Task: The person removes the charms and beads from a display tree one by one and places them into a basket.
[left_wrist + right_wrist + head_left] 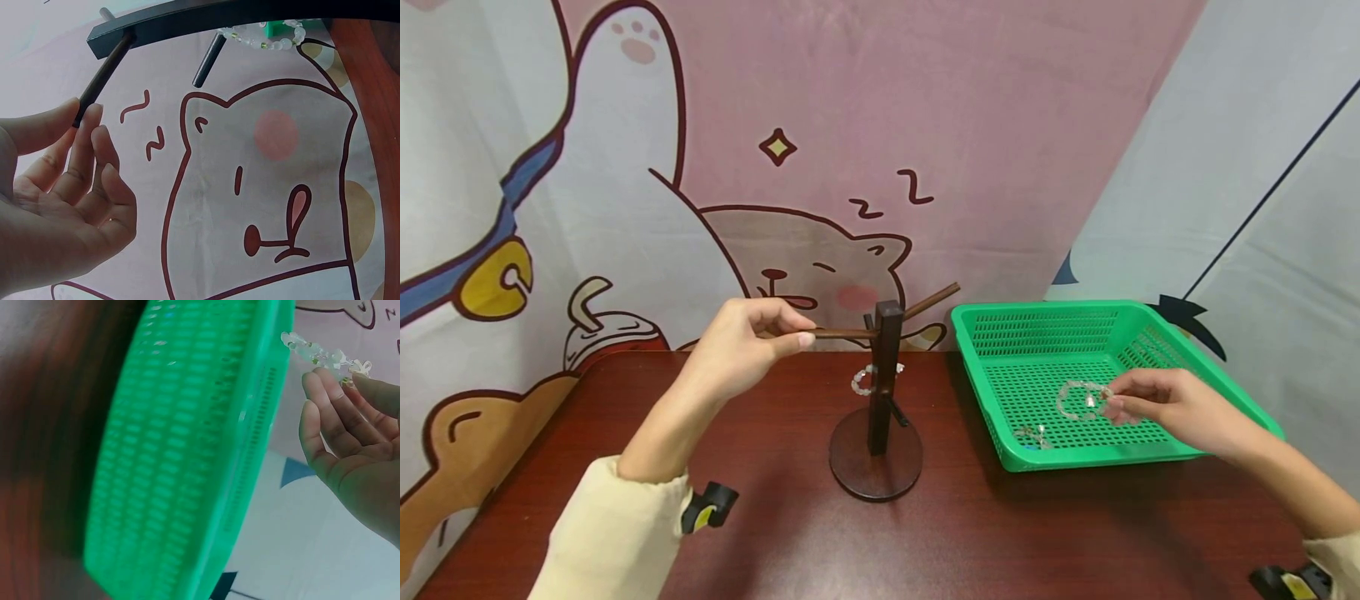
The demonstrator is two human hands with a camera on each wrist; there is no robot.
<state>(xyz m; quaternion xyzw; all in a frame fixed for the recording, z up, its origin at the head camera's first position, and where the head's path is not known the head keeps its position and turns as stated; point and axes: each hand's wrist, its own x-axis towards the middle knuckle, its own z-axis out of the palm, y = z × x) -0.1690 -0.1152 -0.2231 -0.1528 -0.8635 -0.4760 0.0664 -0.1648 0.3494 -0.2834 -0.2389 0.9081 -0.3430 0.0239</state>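
Observation:
A dark wooden stand (887, 375) with a round base and several pegs stands on the table. My left hand (741, 346) pinches the tip of its left upper peg (842, 333) between thumb and fingers. One bracelet of pale beads (862, 380) hangs on a lower peg behind the post; the left wrist view shows its clear and yellowish beads (269, 44). Over the green basket (988, 400), my right hand (1172, 404) pinches a second beaded bracelet (1067, 400) with a small pale charm, which dangles from the fingertips. In the right wrist view this bracelet (315, 353) looks clear and greenish.
More small jewelry (1036, 437) lies in the basket's near left corner. The basket sits on the right of the reddish-brown table (775, 533), a short way from the stand. A cartoon-printed cloth (1000, 125) hangs right behind the table.

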